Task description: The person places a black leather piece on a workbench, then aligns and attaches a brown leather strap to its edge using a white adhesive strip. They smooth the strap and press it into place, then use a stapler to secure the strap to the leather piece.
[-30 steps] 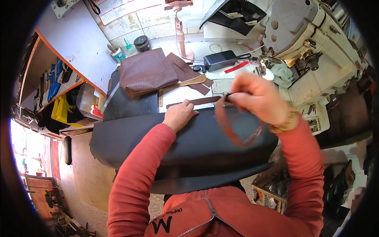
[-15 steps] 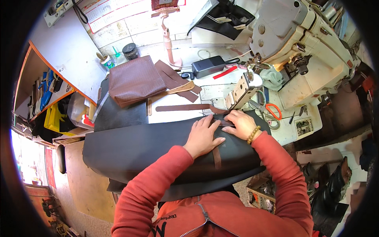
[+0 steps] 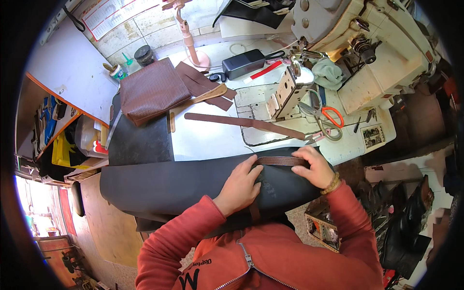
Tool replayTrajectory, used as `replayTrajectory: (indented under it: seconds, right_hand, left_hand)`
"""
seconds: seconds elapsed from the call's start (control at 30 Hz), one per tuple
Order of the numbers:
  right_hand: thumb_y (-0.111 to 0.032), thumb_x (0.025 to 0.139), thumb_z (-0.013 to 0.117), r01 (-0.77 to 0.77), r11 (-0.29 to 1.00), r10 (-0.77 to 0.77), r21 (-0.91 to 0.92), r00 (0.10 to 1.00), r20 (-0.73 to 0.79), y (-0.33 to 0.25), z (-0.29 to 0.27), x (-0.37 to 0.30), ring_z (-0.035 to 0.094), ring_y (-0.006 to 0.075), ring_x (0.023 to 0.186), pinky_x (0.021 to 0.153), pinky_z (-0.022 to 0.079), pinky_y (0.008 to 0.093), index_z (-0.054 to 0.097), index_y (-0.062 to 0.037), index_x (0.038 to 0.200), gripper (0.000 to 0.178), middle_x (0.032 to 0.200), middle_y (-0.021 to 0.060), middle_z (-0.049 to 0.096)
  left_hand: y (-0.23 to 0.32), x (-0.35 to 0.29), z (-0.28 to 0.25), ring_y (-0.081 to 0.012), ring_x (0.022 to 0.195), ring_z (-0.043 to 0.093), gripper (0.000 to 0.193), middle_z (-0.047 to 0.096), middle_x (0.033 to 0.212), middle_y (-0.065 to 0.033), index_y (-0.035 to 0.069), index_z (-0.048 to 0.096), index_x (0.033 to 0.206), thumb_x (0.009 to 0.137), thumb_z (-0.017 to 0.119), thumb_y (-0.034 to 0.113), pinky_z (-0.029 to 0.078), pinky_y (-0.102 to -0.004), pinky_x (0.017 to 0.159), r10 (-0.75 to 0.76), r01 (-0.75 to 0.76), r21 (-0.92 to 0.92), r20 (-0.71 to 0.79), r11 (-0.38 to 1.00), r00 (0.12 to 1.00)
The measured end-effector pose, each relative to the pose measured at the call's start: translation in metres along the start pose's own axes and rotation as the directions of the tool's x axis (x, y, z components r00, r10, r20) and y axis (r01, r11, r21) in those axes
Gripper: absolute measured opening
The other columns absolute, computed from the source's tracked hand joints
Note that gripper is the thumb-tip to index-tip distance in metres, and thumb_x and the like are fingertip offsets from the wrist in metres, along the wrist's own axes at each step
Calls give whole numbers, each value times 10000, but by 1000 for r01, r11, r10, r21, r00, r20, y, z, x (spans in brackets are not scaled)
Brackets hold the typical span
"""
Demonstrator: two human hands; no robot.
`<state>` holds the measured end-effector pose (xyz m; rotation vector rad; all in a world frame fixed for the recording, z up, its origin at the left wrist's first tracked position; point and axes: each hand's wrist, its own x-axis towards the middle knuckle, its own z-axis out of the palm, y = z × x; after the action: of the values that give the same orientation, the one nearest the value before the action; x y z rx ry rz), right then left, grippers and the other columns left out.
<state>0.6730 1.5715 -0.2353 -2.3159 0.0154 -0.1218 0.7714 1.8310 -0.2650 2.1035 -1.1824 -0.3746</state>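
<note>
A brown leather strap (image 3: 279,161) with stitched edges is stretched flat between my hands, above a large black sheet (image 3: 159,181) draped over the table's front edge and my lap. My left hand (image 3: 240,185) pinches the strap's left end. At the other end, my right hand (image 3: 315,169) grips it between thumb and fingers. Just beyond lies a longer brown strip (image 3: 241,122), reaching past the foot of the sewing machine post (image 3: 288,92). Another brown piece (image 3: 254,211) shows on the black sheet below my left hand.
Scissors (image 3: 323,121) with an orange handle lie right of the post, below the sewing machine (image 3: 367,58). At the back left are a brown woven-texture bag (image 3: 153,92), flat brown pieces (image 3: 195,79) and a black box (image 3: 243,64). A shelf (image 3: 46,104) stands at the far left.
My hands have drawn apart, and the strap between them now shows at full stretch. The longer strip, formerly curled at the post, lies nearly straight. The view has shifted.
</note>
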Motion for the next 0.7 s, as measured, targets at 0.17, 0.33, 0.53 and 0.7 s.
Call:
replayTrajectory:
  seconds: [0.17,0.33,0.53,0.7]
  right_hand:
    - [-236,890,676,3,1000,-3,-20,999,38,-14,3,54,650,266,899,771,517,356,671,-19,1014,250,959,106,663]
    - [-284,872,652,135,825,38,-549,956,292,-41,56,106,701,343,820,704,552,435,736,-89,862,213,841,135,723]
    - [-126,786,602,260,737,133,-624,850,511,-48,82,129,702,364,810,705,558,465,740,-58,819,158,829,189,716]
    - [-134,816,587,370,668,57,-645,839,540,-62,81,139,705,347,832,721,561,451,731,-33,900,195,859,182,716]
  left_hand:
    - [3,-9,14,-363,1220,521,463,508,1346,-197,-26,571,1246,803,665,71,434,-454,1041,281,-244,286,-99,927,955]
    - [3,-17,21,-333,1247,511,439,529,1332,-181,-19,570,1275,853,576,103,438,-448,1044,345,-285,430,-66,856,936]
    - [6,-27,23,-323,1289,483,471,509,1378,-183,-12,542,1315,880,520,170,398,-458,1092,353,-316,435,-4,843,936]
    - [10,-30,24,-328,1302,478,475,501,1394,-177,-8,535,1323,877,532,156,396,-457,1094,315,-288,389,-7,875,949]
